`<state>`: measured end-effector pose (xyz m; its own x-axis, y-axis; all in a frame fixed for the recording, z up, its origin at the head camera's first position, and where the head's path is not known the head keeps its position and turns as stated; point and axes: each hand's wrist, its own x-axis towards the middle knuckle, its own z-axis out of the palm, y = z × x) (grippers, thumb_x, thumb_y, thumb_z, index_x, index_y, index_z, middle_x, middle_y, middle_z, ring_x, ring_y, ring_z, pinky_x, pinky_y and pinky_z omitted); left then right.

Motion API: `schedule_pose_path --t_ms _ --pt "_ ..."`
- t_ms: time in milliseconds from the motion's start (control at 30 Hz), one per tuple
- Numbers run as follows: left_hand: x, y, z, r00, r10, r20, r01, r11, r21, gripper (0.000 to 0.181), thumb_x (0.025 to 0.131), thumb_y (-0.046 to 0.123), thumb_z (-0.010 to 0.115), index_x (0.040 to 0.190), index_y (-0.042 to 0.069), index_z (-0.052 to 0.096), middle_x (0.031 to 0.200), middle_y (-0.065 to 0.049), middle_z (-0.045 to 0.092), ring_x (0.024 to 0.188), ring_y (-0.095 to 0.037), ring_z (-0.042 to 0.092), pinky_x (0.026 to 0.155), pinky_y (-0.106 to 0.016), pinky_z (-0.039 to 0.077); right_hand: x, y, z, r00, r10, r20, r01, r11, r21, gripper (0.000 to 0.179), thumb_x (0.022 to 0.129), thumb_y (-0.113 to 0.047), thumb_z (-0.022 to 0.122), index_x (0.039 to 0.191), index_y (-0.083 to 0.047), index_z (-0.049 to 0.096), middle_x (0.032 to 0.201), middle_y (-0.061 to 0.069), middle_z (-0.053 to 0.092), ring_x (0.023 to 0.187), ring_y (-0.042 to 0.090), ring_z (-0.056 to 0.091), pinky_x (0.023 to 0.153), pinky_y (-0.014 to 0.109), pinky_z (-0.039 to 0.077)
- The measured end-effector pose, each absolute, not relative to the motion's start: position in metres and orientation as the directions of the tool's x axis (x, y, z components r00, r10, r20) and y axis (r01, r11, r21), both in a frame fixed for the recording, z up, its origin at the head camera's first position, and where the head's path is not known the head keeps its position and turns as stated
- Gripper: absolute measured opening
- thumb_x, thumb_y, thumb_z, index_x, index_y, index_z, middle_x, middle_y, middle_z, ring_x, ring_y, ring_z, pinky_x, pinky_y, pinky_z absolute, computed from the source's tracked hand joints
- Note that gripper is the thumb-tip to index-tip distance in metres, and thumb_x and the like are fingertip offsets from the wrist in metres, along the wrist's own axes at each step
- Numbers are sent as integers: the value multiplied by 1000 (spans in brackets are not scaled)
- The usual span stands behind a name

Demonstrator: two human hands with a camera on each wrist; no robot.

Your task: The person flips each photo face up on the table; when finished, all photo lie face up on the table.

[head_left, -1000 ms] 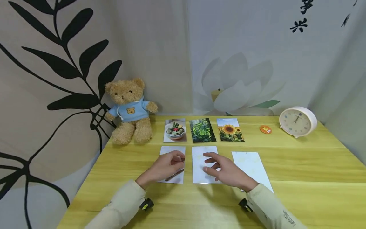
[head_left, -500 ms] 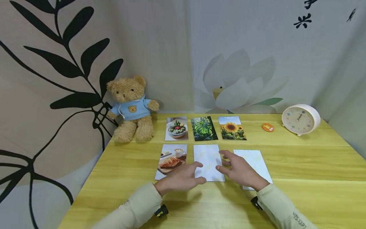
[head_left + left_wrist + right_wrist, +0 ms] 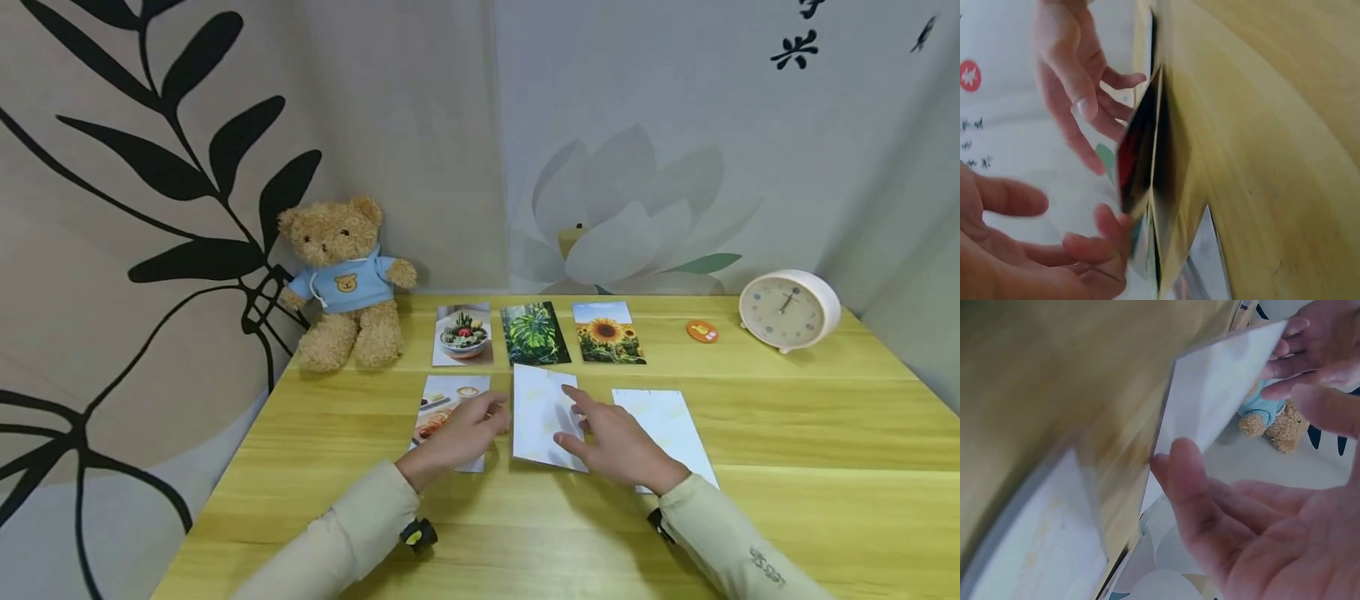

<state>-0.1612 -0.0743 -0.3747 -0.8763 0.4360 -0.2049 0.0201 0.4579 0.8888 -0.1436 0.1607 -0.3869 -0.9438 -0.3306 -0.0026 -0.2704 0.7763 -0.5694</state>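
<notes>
A white-backed photo card (image 3: 546, 415) in the middle of the front row is tilted, its left edge raised off the table. My left hand (image 3: 467, 429) is at that raised edge; in the left wrist view its fingertips (image 3: 1110, 225) meet the card and the thumb stays apart. That view also shows the card's dark printed face with some red. On the card's other side, my right hand (image 3: 617, 437) reaches over its right part. A fingertip (image 3: 1159, 469) meets the card's edge in the right wrist view. Partly beneath my left hand lies a croissant-and-coffee photo card (image 3: 450, 404).
Another white-backed card (image 3: 667, 433) lies right of my right hand. Behind stand three picture cards: cactus bowl (image 3: 462, 335), green leaf (image 3: 535, 333) and sunflower (image 3: 609, 333). A teddy bear (image 3: 347, 287), an orange disc (image 3: 702, 332) and a round clock (image 3: 787, 310) line the back.
The croissant card, formerly white side up, now shows its picture. My left hand moved right to the middle card, whose left edge has risen. My right hand stays near its right side.
</notes>
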Motion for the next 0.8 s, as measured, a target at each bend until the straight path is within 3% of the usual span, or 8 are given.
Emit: schedule_pose_path --t_ms 100,200,333,567,800 --pt "-168 -73 -378 -889 417 -190 -16 386 922 46 108 13 36 151 -6 36 130 -21 59 115 -34 60 103 -51 48 -145 159 -388 -945 -324 30 -284 777 -562 70 98 -32 65 153 0 36 130 22 67 99 25 72 88 48 57" --pt "-172 -71 -383 -897 410 -164 -14 346 938 46 107 10 39 150 -6 37 129 -21 58 113 -31 60 102 -49 49 -147 157 -389 -946 -321 52 -293 773 -563 67 99 -32 63 154 -3 36 124 21 70 91 20 72 99 54 51" --pt "-174 -68 -386 -907 402 -122 18 326 945 46 104 8 45 148 -4 43 128 -20 58 110 -27 59 92 -44 52 -148 152 -388 -944 -321 76 -305 761 -573 63 101 -34 60 155 -10 38 116 20 74 89 17 73 111 65 37" --pt "-174 -64 -383 -908 406 -104 16 282 959 46 104 8 51 150 6 45 131 -18 59 107 -21 62 87 -41 54 -149 146 -387 -939 -330 100 -326 756 -567 60 102 -40 57 155 -18 40 116 20 73 78 8 69 89 51 55" --pt "-173 -60 -381 -877 470 -102 1 214 977 52 104 11 53 154 18 40 140 -16 56 117 -24 63 90 -42 55 -148 145 -388 -942 -326 76 -303 734 -608 59 103 -42 54 158 -30 34 119 22 72 81 11 72 72 34 57"
